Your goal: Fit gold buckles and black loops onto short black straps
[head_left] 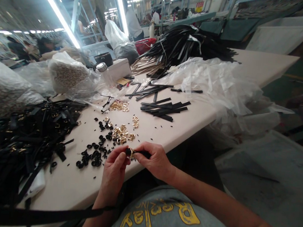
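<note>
Close to the table's near edge, my left hand (115,166) pinches the end of a black strap (145,154) between thumb and fingers. A gold buckle (132,153) sits on that strap between my two hands. On the buckle's other side my right hand (159,162) is closed on the strap, thumb against it. Just beyond my fingers lies a loose pile of gold buckles (120,133). Beside it, to the left, are many small black loops (95,158). My fingers partly cover the strap and the buckle.
A heap of black straps with gold buckles (31,132) covers the table's left side. Flat black strips (165,108) lie farther back, near crumpled clear plastic (212,76) and a big black strip bundle (185,44). Filled plastic bags (68,72) stand at the back left.
</note>
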Available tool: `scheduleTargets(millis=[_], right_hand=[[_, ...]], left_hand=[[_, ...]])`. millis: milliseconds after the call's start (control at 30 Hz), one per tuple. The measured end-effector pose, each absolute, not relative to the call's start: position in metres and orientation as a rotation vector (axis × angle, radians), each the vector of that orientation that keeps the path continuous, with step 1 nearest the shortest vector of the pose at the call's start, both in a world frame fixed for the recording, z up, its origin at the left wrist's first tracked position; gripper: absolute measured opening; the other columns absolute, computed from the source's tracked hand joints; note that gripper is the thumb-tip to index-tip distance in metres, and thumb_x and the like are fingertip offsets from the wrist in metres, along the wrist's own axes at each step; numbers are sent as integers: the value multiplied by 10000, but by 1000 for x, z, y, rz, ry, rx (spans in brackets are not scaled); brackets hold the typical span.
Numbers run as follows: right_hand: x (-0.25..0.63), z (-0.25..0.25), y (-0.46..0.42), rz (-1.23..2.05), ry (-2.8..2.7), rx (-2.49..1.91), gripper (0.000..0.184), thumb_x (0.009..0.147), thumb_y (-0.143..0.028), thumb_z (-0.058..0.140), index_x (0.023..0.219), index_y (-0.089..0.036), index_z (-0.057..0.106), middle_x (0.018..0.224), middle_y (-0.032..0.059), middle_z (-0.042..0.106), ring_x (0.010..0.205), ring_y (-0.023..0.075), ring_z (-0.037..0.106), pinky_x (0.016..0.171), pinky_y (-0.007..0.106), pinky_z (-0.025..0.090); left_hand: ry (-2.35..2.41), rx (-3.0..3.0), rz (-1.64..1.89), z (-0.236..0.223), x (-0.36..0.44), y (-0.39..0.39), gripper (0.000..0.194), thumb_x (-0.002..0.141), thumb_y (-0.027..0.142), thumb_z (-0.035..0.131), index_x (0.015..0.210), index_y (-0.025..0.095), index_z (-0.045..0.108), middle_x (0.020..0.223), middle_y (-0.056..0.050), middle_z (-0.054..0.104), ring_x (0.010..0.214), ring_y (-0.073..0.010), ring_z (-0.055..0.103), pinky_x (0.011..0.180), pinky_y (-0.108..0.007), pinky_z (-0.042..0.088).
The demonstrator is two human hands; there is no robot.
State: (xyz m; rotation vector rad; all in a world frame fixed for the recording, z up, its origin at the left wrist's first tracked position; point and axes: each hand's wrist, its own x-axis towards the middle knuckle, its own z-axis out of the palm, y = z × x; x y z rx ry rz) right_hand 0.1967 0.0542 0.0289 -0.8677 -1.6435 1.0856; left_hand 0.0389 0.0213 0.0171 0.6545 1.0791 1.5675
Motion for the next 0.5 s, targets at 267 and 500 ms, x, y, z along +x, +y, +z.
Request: scheduleTargets(millis=[267, 500], right_hand=[[201, 29, 54, 588, -1928, -832, 120, 915, -220, 582, 871, -190, 689, 773, 22, 712, 687, 130, 639, 662, 227, 446], [204, 33, 53, 556, -1997, -812, 117, 925, -230, 572, 937, -198, 683, 830, 24, 727, 724, 136, 652, 683, 219, 459]], left_hand=[[1001, 523, 1336, 31, 37, 24, 383, 529, 262, 944, 858, 188, 763, 790, -8, 705, 616, -60, 637, 581, -108, 531], [1027, 525, 1375, 28, 39, 22, 332, 551, 238, 933, 821, 172, 751, 800, -11, 720, 661, -71, 659, 641, -115, 558]])
